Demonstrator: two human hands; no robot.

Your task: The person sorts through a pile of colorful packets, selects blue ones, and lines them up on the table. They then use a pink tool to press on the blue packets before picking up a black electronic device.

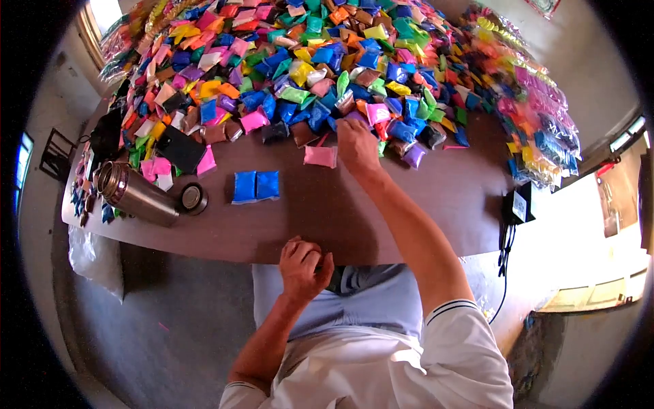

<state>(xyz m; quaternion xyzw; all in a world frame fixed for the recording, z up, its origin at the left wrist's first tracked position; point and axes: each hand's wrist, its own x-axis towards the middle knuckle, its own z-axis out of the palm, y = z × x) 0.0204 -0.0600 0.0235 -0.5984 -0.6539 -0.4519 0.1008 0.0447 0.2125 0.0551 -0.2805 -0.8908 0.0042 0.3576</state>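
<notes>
My right hand (358, 146) reaches to the near edge of a big heap of small coloured packets (293, 71). Its fingers are bent together over the packets, and whatever they pinch is hidden. Just left of it a pale pink packet (320, 157) lies flat on the table. Two blue packets (256, 186) lie side by side farther left. At the table's front edge, my left hand (303, 268) is closed with curled fingers. Something dark shows beside its thumb, and I cannot make out what it holds.
A steel flask (142, 195) stands at the left, with its lid (193, 198) beside it. A black phone-like slab (180, 149) rests on packets. Bags of packets (538, 116) pile up at the right, above a black box with cables (519, 204). The brown table (436, 211) has a curved front edge.
</notes>
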